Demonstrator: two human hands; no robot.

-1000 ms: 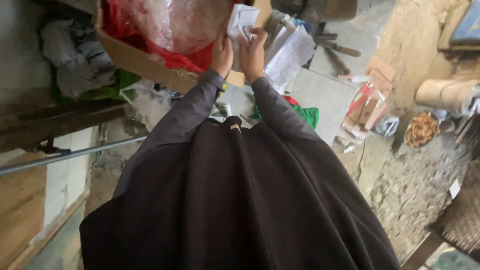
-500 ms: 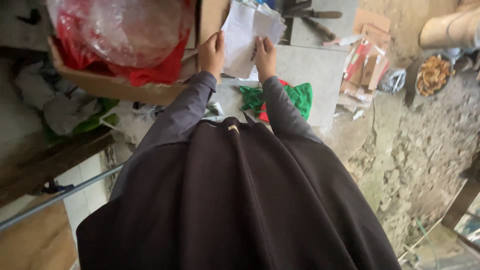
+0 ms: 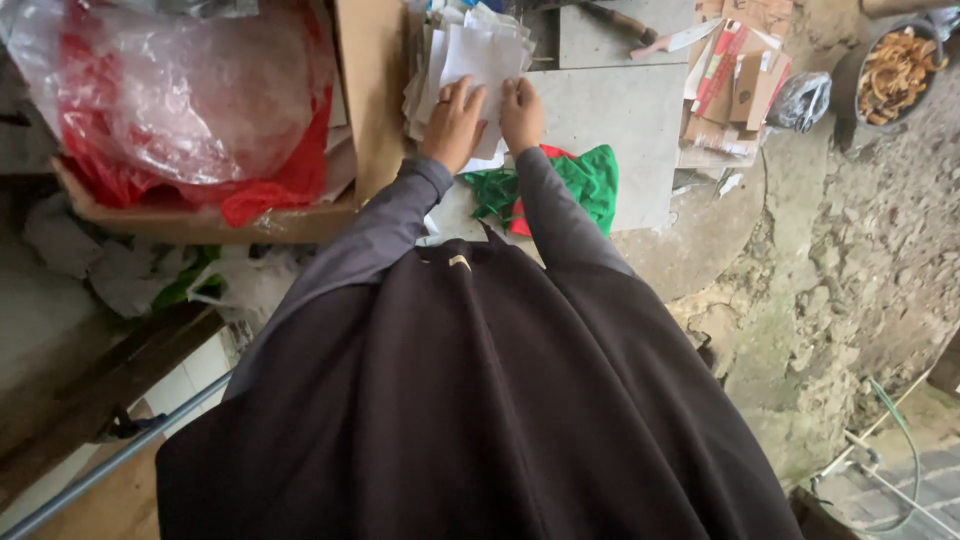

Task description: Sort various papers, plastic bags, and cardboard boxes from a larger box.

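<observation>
2 hands flat on 1 stack of white papers [image 3: 470,60] at grey slab [image 3: 620,130] edge, left hand [image 3: 455,125] & right hand [image 3: 522,112] open, gripping nothing, 1 green cloth [image 3: 590,180] just below, 1 cardboard box [image 3: 365,100] left.

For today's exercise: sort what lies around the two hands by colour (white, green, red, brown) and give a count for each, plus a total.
White: 1, the paper stack under the left hand and right hand
Green: 1, the green cloth
Red: 1, the red plastic bag
Brown: 1, the cardboard box
Total: 4
</observation>
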